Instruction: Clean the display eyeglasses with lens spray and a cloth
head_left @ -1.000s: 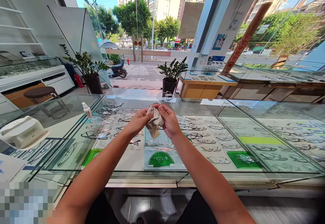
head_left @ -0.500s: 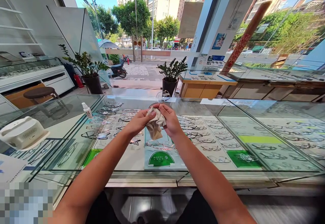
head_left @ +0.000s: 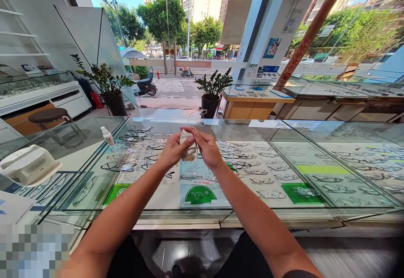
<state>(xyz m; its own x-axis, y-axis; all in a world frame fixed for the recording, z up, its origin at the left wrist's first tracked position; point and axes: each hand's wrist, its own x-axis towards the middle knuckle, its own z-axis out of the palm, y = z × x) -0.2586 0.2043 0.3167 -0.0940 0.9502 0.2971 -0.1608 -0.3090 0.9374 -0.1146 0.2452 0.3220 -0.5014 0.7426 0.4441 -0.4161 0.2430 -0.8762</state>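
Observation:
Both my hands meet above the glass display case (head_left: pixel 202 210). My left hand (head_left: pixel 174 148) is closed on a crumpled beige cloth (head_left: pixel 189 151), which hangs below its fingers. Just to the right, my right hand (head_left: pixel 208 148) pinches a thin-framed pair of glasses (head_left: pixel 197 117); one round lens stands up beyond the fingertips, and the rest is hidden by the hands and cloth. Below them, another pair of glasses (head_left: pixel 198 178) lies over a green MOHOE sign (head_left: pixel 200 194).
A white spray bottle (head_left: pixel 108 136) stands on the case at the left, near a white device (head_left: pixel 30 165). Rows of spectacles (head_left: pixel 261 181) lie under the glass. Beyond the case are two potted plants (head_left: pixel 212 88) and a stool (head_left: pixel 50 115).
The cloth is bunched closer to my left hand and hangs less low. The glasses have shifted slightly left and up, and my right hand has moved a little left with them.

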